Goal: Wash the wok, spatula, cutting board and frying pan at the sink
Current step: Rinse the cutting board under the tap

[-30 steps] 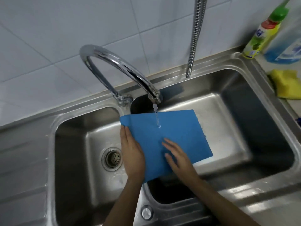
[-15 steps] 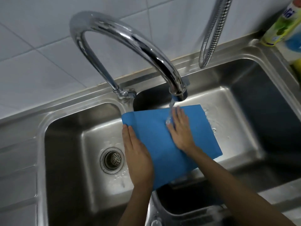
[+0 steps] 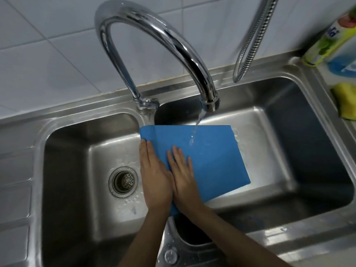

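Both hands lie flat with straight fingers, side by side and touching along their inner edges, just left of the frame's centre. The left hand (image 3: 155, 178) rests along the left edge of the blue board (image 3: 210, 162), its fingers close together and pointing toward the top of the frame; whether its thumb hooks under the board cannot be told. The right hand (image 3: 184, 180) presses palm down on the board's top face, fingers slightly spread. The board is thin and tilted, spanning the divider between the two basins of the steel sink (image 3: 63, 128); most of it hangs over the right basin, and its near corner is hidden under the wrists. A thin stream of water (image 3: 194, 132) falls from the tap (image 3: 154, 31) in the upper centre and strikes the board above and to the right of the right hand's fingertips, well clear of them. In the left basin, left of the left hand, sits a round drain (image 3: 123, 182) with droplets around it. A metal hose (image 3: 252, 39) hangs at the upper right. At the right edge stand a green bottle (image 3: 327, 43) and a blue bottle (image 3: 344, 62), with a yellow sponge (image 3: 344, 99) below them on the sink's ledge.
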`<state>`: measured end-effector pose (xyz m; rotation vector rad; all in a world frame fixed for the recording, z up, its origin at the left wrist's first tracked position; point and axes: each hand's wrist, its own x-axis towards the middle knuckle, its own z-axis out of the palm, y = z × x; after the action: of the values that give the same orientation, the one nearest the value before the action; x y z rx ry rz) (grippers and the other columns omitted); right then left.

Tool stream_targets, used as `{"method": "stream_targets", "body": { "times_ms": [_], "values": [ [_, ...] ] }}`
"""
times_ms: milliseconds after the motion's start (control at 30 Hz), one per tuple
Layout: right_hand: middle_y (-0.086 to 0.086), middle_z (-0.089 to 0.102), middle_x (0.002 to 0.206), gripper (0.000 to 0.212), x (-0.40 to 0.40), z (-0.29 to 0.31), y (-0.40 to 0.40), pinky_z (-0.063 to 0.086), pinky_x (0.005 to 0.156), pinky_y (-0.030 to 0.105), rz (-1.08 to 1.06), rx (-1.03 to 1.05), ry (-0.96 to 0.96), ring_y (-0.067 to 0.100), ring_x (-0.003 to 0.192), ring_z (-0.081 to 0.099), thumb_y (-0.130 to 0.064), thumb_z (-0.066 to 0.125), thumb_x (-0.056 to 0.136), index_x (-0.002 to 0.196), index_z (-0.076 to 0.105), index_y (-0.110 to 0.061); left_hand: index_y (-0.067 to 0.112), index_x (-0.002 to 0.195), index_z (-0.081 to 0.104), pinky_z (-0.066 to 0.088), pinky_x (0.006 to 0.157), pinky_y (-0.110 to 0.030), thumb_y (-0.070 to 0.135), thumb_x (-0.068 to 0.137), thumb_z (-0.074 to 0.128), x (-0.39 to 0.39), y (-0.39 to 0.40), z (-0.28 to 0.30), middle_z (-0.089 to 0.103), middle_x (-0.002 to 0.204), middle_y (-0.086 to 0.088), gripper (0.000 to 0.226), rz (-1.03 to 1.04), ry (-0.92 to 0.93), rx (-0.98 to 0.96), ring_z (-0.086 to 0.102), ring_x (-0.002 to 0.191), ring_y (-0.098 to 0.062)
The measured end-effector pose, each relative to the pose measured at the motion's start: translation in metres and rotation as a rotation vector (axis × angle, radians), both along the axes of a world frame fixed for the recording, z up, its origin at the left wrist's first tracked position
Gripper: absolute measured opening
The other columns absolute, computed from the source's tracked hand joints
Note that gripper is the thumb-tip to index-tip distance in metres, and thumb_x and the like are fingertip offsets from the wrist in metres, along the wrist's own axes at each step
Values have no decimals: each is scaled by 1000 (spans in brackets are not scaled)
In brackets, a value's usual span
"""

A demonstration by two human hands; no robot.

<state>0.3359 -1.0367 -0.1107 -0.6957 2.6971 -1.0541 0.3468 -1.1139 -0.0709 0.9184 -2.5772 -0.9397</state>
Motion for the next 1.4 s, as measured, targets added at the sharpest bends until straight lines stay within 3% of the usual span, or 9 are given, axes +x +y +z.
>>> {"method": "stream_targets", "body": {
  "times_ms": [100,200,333,433,633,700,933,1167,1400],
  "values": [
    [5,14,159,54,-4,3,6,8,119,43,45,-23,5,18,147,10,-42,21,102,150,20,-19,10,151,21,21,120,-36,4,99,32,1,0,0,14,160,-2,53,-2,1,4,16,147,-12],
    [2,1,160,71,-19,-20,31,-5,118,34,-157,91,-169,16,147,-4,-64,15,92,152,8,-26,8,151,23,22,119,-36,3,100,34,0,1,0,16,160,-2,53,17,-4,-20,17,146,-14],
    [12,6,159,69,-52,-55,75,2,119,39,-571,167,-440,24,147,3,-54,26,97,152,10,-15,3,150,25,25,118,-42,-2,99,35,-1,1,-2,20,158,-7,52,6,-5,-50,21,146,-20],
    [17,4,159,71,-62,-54,83,2,119,43,-666,237,-557,28,146,2,-50,25,98,151,7,-7,4,150,25,26,118,-42,-3,98,35,0,1,-1,20,158,-8,53,2,-6,-51,21,145,-20],
    [-5,-19,156,89,-43,1,-6,-15,114,45,-178,155,-284,16,143,-20,-75,1,81,151,-8,-20,2,149,25,27,117,-45,4,99,34,-2,2,4,20,158,-10,51,4,-37,-53,20,146,-21],
    [-7,-23,156,88,-56,7,-19,-19,111,49,-128,167,-281,17,142,-25,-75,5,81,150,-13,-24,0,149,25,28,116,-47,1,99,35,-1,1,3,20,158,-12,51,-4,-43,-65,20,146,-23],
    [-7,-11,159,84,-69,-7,2,-13,116,37,-107,92,-228,10,145,-16,-73,18,86,151,-6,-27,3,150,23,25,118,-43,3,99,34,-2,3,3,18,159,-8,52,8,-36,-54,18,146,-20],
    [9,5,160,72,-100,-72,89,3,119,46,-649,287,-518,21,147,3,-53,21,98,151,7,-7,2,149,26,22,119,-41,-9,97,36,-2,3,-1,19,159,-8,55,16,-11,-60,19,146,-22],
    [20,-2,158,77,-48,-36,79,3,119,42,-292,329,-573,31,146,-2,-52,24,98,149,-1,0,3,149,23,32,114,-45,-9,97,35,-3,0,-3,20,158,-10,55,17,-4,-64,24,145,-25]
  ]
}}
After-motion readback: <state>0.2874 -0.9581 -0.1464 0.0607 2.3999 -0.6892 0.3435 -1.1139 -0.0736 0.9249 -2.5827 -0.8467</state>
